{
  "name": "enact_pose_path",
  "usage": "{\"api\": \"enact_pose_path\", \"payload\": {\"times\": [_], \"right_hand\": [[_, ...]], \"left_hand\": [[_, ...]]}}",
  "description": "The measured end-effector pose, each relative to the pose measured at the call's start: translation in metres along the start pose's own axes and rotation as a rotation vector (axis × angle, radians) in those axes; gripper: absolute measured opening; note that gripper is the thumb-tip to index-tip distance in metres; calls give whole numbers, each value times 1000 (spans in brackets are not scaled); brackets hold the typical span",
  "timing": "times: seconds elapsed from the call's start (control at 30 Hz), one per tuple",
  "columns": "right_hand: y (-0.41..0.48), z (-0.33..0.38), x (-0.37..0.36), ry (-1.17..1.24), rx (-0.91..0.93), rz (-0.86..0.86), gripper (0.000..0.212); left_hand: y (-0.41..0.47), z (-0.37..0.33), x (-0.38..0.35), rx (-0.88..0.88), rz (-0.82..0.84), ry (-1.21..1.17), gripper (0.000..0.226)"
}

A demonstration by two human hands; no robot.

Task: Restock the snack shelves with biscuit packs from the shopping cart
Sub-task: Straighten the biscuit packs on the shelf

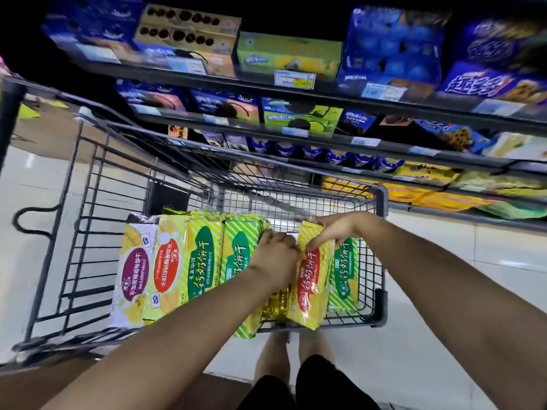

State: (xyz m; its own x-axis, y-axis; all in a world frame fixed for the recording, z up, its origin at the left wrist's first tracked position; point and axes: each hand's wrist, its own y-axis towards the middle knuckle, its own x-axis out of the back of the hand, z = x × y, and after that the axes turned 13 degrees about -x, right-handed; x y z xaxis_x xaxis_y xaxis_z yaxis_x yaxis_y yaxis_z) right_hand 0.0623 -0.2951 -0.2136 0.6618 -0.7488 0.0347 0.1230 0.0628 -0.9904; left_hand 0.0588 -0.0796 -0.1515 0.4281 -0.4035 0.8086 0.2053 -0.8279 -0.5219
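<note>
Progress looks pretty early: shopping cart (381, 202) is packed with biscuit packs (204, 255). Right hand (334, 229) pinches a red-label pack (310, 279) standing in the cart. Left hand (275, 255) curls its fingers down beside it, can't tell onto what. Nothing's near the shelves (325, 93) yet.

The dark wire shopping cart (381, 202) stands just beside the snack shelves (236, 81). In it, biscuit packs (204, 261) stand on edge in a row: one white with purple label, then yellow and green striped ones. The right hand (333, 229) pinches a tilted yellow pack (309, 288) with red label.
</note>
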Motion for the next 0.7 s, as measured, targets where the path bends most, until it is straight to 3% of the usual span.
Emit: {"api": "enact_pose_path", "payload": {"times": [0.17, 0.3, 0.37, 0.47, 0.57, 0.7], "right_hand": [[-63, -22, 5, 92, -33, -98, 122], [-141, -52, 3, 374, 1, -230, 125], [-177, -74, 3, 525, 11, -285, 104], [-225, -108, 1, 764, 114, -346, 58], [-263, -141, 1, 1005, 199, -382, 60], [-306, -183, -1, 1144, 276, -461, 61]], "left_hand": [[-19, -2, 16, 79, -153, -254, 31], [-29, -11, 33, 186, -319, -576, 33], [-26, -17, 49, 272, -393, -742, 36], [-15, -28, 79, 377, -299, -1095, 55], [-9, -51, 114, 387, -316, -1650, 67], [6, -89, 158, 215, -234, -1818, 73]]}}
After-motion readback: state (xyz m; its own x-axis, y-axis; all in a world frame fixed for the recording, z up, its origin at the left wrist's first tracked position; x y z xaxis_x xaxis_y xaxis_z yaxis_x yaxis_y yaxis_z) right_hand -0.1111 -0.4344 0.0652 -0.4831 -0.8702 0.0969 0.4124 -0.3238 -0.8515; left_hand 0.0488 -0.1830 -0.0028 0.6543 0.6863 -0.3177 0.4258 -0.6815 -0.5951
